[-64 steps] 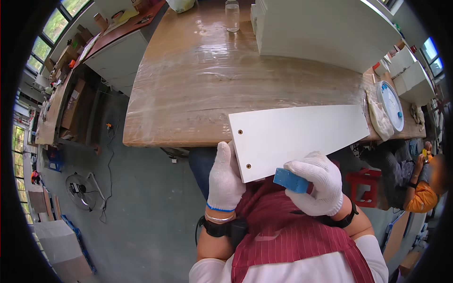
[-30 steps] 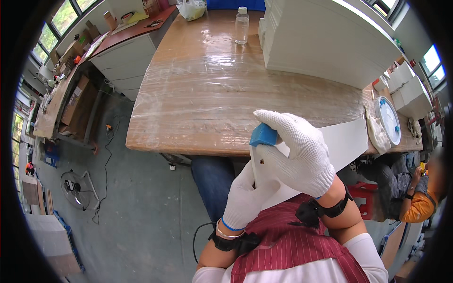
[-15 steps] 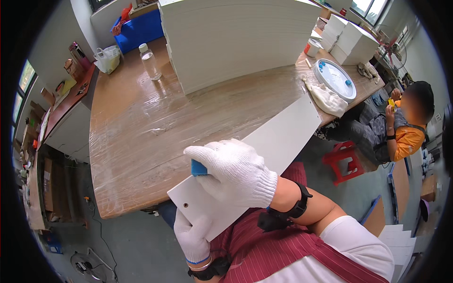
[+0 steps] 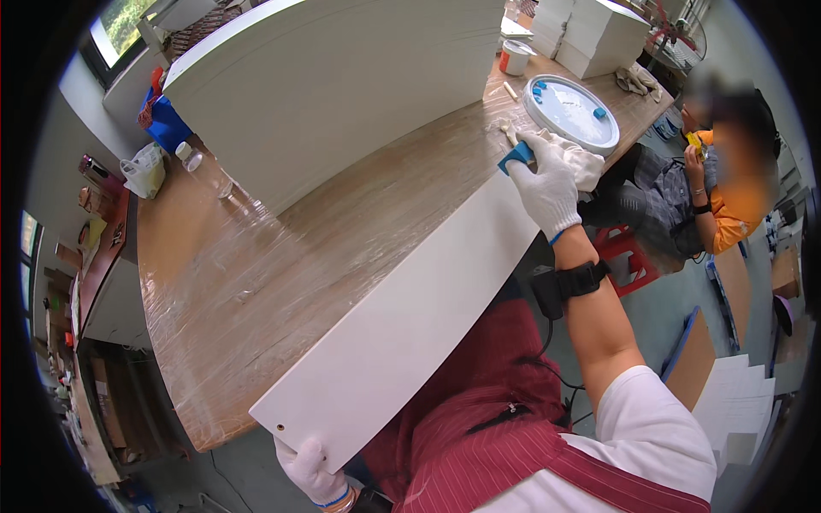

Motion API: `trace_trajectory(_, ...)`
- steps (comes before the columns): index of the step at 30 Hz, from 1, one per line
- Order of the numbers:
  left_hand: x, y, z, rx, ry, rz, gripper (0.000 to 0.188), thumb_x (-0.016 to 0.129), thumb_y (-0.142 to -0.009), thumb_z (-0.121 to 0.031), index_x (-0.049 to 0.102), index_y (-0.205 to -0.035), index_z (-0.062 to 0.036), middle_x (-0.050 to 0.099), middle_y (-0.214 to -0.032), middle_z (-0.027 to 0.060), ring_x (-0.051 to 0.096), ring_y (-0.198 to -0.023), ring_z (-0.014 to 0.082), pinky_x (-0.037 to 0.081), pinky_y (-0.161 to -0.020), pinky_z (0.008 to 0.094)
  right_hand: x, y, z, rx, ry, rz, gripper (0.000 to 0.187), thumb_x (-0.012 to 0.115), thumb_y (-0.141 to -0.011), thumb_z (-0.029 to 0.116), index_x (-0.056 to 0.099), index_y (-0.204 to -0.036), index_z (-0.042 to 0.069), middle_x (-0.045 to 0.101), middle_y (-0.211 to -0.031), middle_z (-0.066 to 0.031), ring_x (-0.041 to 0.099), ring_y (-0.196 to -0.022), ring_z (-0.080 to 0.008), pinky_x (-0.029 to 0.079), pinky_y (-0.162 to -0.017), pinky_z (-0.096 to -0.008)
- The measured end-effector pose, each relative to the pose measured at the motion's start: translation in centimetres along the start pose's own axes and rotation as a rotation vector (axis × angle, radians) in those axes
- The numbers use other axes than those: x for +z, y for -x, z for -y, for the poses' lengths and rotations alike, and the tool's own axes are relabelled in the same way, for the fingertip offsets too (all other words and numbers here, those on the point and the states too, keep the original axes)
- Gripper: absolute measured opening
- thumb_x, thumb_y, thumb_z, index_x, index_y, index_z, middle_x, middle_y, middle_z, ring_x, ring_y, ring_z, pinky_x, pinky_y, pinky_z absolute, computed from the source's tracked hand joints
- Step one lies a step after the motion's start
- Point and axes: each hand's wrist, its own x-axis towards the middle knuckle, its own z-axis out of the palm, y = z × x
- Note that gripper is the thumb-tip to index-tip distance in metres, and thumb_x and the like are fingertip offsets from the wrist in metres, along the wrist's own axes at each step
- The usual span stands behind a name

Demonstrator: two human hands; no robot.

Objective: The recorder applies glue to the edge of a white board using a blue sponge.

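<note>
One white board (image 4: 402,316) runs lengthwise on a diagonal from your left hand (image 4: 315,472), near-left, to your right hand (image 4: 548,190), far-right, over the edge of the desk (image 4: 342,227). Your left grip pinches its near end, thumb on top; your right pinches a blue block (image 4: 516,157) at its far end. Just beyond, a round lid (image 4: 566,107) holds blue pieces (image 4: 599,113); the tub's (image 4: 515,58) contents can't be told.

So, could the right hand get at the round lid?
Likely yes: the lid is just beyond the right hand, only a cloth partly between, though that hand holds a blue block.
</note>
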Motion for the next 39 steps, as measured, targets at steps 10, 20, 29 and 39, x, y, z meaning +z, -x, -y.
trace_trajectory(10, -4.9, -0.4, 1.3, -0.234, 0.045, -0.096, 0.05, 0.049, -0.103, -0.012, 0.038, -0.15, 0.0016, 0.054, -0.138, 0.0261, 0.063, -0.114, 0.0305, 0.059, -0.086, 0.0377, -3.3, 7.8, -11.7, 0.405, -0.383, -0.322, 0.043, 0.07, -0.088, 0.011, 0.061, -0.128, -0.002, 0.069, -0.112, -0.0104, 0.065, -0.097, -0.0159, 0.053, -0.089, -0.0302)
trace_trajectory(20, -8.6, 1.0, 0.7, -0.269, -0.007, -0.067, 0.054, 0.046, -0.104, -0.011, 0.032, -0.155, -0.0018, 0.053, -0.14, 0.0249, 0.066, -0.106, 0.0283, 0.057, -0.086, 0.0353, 0.2, 8.2, -13.0, 0.366, -0.205, -0.218, 0.044, 0.073, -0.085, 0.017, 0.063, -0.126, 0.003, 0.071, -0.104, -0.0153, 0.07, -0.093, -0.0223, 0.054, -0.087, -0.0322)
trace_trajectory(29, 0.1, 1.0, 0.1, -0.103, 0.068, -0.106, 0.06, 0.047, -0.094, -0.017, 0.037, -0.15, 0.0016, 0.053, -0.143, 0.0204, 0.057, -0.127, 0.0342, 0.047, -0.107, 0.0488, -0.1, 13.0, -7.2, 0.275, -0.437, -0.097, 0.042, 0.073, -0.086, 0.009, 0.062, -0.125, -0.001, 0.07, -0.109, -0.0147, 0.07, -0.096, -0.0216, 0.056, -0.087, -0.0322)
trace_trajectory(39, 2.0, 2.4, 0.3, -0.096, 0.106, -0.147, 0.059, 0.052, -0.093, -0.016, 0.038, -0.147, 0.0046, 0.054, -0.14, 0.0212, 0.057, -0.126, 0.0347, 0.048, -0.106, 0.0482, -4.4, 19.2, 2.6, -0.066, -0.984, 0.746, 0.049, 0.076, -0.081, 0.007, 0.062, -0.127, 0.001, 0.069, -0.108, -0.0131, 0.069, -0.098, -0.0212, 0.055, -0.088, -0.032)
